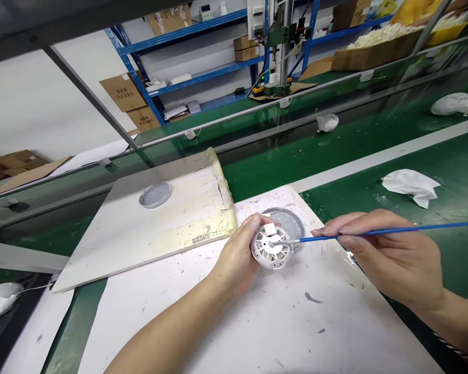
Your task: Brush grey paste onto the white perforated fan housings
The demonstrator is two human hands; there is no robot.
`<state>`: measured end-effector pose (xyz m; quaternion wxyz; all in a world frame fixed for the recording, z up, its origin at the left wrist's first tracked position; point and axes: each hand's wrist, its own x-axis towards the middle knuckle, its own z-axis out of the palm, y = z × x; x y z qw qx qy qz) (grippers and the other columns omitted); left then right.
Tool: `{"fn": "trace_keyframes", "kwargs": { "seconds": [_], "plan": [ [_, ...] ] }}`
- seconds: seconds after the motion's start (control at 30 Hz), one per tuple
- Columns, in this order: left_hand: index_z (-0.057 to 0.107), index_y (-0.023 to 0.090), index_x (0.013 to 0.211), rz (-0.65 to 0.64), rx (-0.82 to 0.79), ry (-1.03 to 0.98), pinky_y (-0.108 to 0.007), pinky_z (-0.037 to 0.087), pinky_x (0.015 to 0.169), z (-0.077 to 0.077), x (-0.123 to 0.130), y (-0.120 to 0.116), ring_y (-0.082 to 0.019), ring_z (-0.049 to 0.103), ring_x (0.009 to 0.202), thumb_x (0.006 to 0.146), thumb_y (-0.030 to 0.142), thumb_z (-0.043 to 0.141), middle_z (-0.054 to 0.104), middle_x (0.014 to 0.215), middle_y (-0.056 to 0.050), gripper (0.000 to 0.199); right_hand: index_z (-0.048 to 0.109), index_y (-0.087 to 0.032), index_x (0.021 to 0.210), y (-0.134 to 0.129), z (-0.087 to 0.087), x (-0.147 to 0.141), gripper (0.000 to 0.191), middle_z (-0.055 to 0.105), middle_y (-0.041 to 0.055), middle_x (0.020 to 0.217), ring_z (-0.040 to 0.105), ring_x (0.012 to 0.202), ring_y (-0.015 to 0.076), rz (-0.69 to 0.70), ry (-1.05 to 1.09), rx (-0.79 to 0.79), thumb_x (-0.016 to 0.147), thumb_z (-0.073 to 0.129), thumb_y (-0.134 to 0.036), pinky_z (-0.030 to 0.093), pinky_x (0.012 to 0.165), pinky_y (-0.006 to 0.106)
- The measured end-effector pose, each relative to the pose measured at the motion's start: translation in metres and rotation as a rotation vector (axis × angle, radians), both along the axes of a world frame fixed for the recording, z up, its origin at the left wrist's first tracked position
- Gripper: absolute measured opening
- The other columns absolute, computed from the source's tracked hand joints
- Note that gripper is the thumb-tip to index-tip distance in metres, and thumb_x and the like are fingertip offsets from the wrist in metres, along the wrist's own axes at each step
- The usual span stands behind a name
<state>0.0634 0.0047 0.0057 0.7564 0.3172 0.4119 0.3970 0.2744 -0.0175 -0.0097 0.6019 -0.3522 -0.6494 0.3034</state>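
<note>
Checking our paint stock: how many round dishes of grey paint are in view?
2: one dish on the stained board, the other dish on the white sheet, partly hidden by the left hand.

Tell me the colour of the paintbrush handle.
Blue: the head view shows it best, with the paintbrush handle held in the right hand.

Left hand [236, 254] grips white slotted disc [271, 248]; right hand [390, 249] holds blue paintbrush [421, 229].

Left hand [236, 254] cupped — right hand [390, 249] pinching.
</note>
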Motion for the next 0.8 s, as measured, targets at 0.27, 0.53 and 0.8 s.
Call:
{"fn": "trace_keyframes", "kwargs": {
  "seconds": [0.27,0.53,0.8],
  "plan": [
    [0.062,0.019,0.091,-0.048,0.005,-0.032,-0.025,0.043,0.066,0.002,-0.001,0.000,-0.013,0.057,0.075,0.072,0.027,0.071,0.064,0.097,-0.005,0.023,0.068,-0.035,0.097,-0.002,-0.001,0.001,0.028,0.073,-0.0026,0.085,0.071,0.081,0.0204,-0.011,-0.047,0.095,0.082,0.067,-0.010,0.061,0.072,0.038],
    [0.056,0.021,0.101,-0.102,0.019,-0.034,-0.025,0.044,0.067,0.004,-0.002,-0.004,-0.013,0.058,0.075,0.071,0.019,0.072,0.064,0.093,-0.004,0.034,0.067,-0.034,0.093,-0.004,0.003,0.000,0.026,0.070,-0.0023,0.083,0.069,0.078,0.0188,-0.136,-0.082,0.085,0.084,0.064,-0.010,0.059,0.067,0.037],
    [0.056,0.021,0.101,-0.069,0.018,-0.045,-0.025,0.045,0.067,0.006,-0.004,-0.002,-0.014,0.058,0.077,0.069,0.016,0.072,0.063,0.093,-0.004,0.036,0.067,-0.037,0.093,-0.008,0.008,0.013,0.022,0.067,-0.0004,0.083,0.066,0.080,0.0246,-0.252,-0.038,0.109,0.085,0.065,-0.016,0.056,0.074,0.047]
  ]
}}
